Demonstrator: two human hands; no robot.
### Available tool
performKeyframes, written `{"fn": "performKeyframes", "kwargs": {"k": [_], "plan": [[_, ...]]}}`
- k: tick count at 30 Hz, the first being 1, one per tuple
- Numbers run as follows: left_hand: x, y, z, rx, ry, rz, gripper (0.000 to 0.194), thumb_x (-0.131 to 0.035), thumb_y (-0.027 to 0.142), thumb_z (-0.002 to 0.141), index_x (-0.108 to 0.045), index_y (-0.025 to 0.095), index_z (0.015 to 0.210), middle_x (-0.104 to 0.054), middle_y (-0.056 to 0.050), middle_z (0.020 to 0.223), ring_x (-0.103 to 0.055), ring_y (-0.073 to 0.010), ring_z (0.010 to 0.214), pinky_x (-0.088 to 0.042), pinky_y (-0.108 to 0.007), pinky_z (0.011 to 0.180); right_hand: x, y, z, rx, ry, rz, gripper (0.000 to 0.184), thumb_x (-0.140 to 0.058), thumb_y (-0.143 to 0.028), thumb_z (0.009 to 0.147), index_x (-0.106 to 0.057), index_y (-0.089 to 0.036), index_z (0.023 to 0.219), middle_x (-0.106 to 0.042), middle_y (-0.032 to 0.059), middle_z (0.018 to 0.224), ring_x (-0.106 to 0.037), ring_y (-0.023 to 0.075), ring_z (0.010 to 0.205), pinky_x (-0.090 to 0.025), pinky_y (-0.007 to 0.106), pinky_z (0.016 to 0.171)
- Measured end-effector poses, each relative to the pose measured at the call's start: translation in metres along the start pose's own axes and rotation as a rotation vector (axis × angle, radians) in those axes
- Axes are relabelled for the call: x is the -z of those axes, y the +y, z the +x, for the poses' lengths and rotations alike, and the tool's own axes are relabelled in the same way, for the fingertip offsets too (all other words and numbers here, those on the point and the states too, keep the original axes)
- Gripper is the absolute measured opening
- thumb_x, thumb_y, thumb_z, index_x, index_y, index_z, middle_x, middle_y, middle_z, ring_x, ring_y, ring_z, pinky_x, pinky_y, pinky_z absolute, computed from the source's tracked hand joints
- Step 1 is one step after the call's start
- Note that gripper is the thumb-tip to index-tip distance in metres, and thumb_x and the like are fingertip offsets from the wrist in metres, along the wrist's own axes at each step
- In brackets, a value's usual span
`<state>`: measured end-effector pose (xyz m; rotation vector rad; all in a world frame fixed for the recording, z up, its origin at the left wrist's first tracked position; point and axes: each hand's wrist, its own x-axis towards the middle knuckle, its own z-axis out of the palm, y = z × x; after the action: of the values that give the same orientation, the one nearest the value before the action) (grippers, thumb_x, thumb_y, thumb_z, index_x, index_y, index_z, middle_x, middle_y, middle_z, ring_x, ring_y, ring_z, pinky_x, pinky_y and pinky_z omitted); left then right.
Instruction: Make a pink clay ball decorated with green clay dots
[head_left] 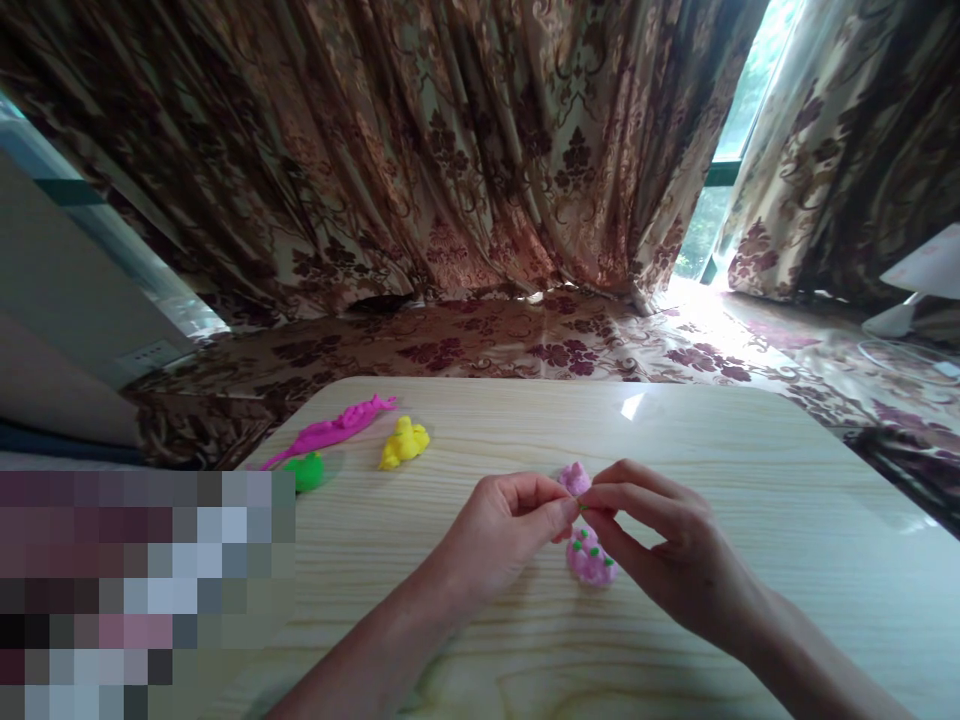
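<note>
The fingertips of my left hand and my right hand meet in a pinch over the table. A tiny green bit of modelling clay shows between them. Just below the fingers lies a pale pink clay lump dotted with several small green pieces. Behind the fingertips is another pale pink clay piece with a raised tip, partly covered by my fingers. Whether the two pink pieces are joined cannot be seen.
On the pale wood-grain table, to the left, lie yellow clay, a long magenta clay strip and green clay. A blurred patch hides the lower left. Patterned curtains hang behind; a lamp stands far right.
</note>
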<state>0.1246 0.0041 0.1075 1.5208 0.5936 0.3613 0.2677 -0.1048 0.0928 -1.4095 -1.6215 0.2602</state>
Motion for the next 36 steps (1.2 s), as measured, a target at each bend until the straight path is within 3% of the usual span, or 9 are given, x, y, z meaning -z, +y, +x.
{"fn": "performKeyframes", "kwargs": {"k": [3, 7, 14, 19, 24, 28, 32, 36], "plan": [[-0.002, -0.001, 0.000, 0.006, 0.021, -0.058, 0.016, -0.062, 0.026, 0.074, -0.066, 0.014, 0.064, -0.059, 0.001, 0.064, -0.050, -0.0118, 0.065, -0.037, -0.023, 0.065, 0.000, 0.000, 0.001, -0.006, -0.003, 0.015, 0.013, -0.054, -0.014, 0.085, -0.064, -0.021, 0.090, -0.058, 0.0027, 0.084, -0.057, 0.0132, 0.073, -0.046, 0.024, 0.062], [-0.005, -0.003, -0.001, 0.023, 0.012, -0.170, 0.019, -0.061, 0.027, 0.077, -0.068, 0.013, 0.066, -0.062, -0.002, 0.068, -0.052, -0.0138, 0.071, -0.039, -0.025, 0.073, -0.003, 0.003, 0.002, -0.014, 0.107, -0.040, 0.009, -0.055, -0.013, 0.085, -0.062, -0.018, 0.089, -0.057, 0.0030, 0.082, -0.056, 0.0136, 0.072, -0.046, 0.026, 0.064], [-0.004, -0.008, -0.002, 0.093, -0.130, -0.541, 0.024, -0.053, 0.029, 0.084, -0.068, 0.011, 0.087, -0.064, -0.009, 0.089, -0.055, -0.0177, 0.085, -0.041, -0.033, 0.083, -0.005, 0.003, 0.001, 0.148, 0.120, -0.249, 0.028, -0.057, -0.011, 0.084, -0.060, -0.024, 0.108, -0.056, 0.0054, 0.094, -0.054, 0.0179, 0.084, -0.045, 0.031, 0.070], [-0.006, -0.004, -0.003, 0.147, -0.174, -0.633, 0.029, -0.050, 0.034, 0.086, -0.065, 0.014, 0.099, -0.062, -0.011, 0.103, -0.054, -0.0210, 0.097, -0.041, -0.036, 0.085, -0.002, 0.005, 0.003, 0.071, 0.137, -0.224, 0.013, -0.052, -0.013, 0.087, -0.061, -0.019, 0.093, -0.056, 0.0054, 0.087, -0.054, 0.0173, 0.079, -0.046, 0.031, 0.069], [-0.003, 0.000, -0.003, 0.181, -0.215, -0.670, 0.033, -0.044, 0.038, 0.087, -0.065, 0.015, 0.099, -0.059, -0.012, 0.116, -0.052, -0.0238, 0.106, -0.040, -0.038, 0.089, -0.002, 0.004, 0.003, 0.096, 0.136, -0.295, 0.018, -0.048, -0.014, 0.088, -0.062, -0.020, 0.098, -0.057, 0.0074, 0.092, -0.054, 0.0195, 0.083, -0.048, 0.033, 0.070], [-0.002, -0.001, -0.003, 0.159, -0.228, -0.729, 0.039, -0.037, 0.041, 0.089, -0.064, 0.016, 0.100, -0.056, -0.011, 0.122, -0.047, -0.0245, 0.115, -0.038, -0.039, 0.093, -0.002, 0.004, 0.004, 0.165, 0.059, -0.403, 0.034, -0.045, -0.010, 0.087, -0.056, -0.021, 0.117, -0.055, 0.0104, 0.111, -0.051, 0.0237, 0.099, -0.047, 0.039, 0.080], [-0.006, -0.001, -0.003, 0.157, -0.293, -0.826, 0.039, -0.035, 0.041, 0.090, -0.062, 0.016, 0.105, -0.055, -0.011, 0.124, -0.046, -0.0226, 0.118, -0.036, -0.037, 0.096, -0.004, 0.008, 0.006, 0.185, -0.020, -0.500, 0.043, -0.045, -0.010, 0.086, -0.047, -0.016, 0.128, -0.053, 0.0119, 0.125, -0.040, 0.0280, 0.121, -0.040, 0.047, 0.096], [-0.006, 0.003, -0.001, 0.128, -0.252, -0.917, 0.044, -0.032, 0.043, 0.091, -0.057, 0.014, 0.112, -0.053, -0.012, 0.125, -0.046, -0.0212, 0.118, -0.033, -0.036, 0.101, -0.007, 0.007, 0.006, 0.216, -0.071, -0.561, 0.052, -0.042, -0.008, 0.083, -0.040, -0.013, 0.135, -0.046, 0.0120, 0.136, -0.029, 0.0282, 0.132, -0.034, 0.050, 0.103]]}}
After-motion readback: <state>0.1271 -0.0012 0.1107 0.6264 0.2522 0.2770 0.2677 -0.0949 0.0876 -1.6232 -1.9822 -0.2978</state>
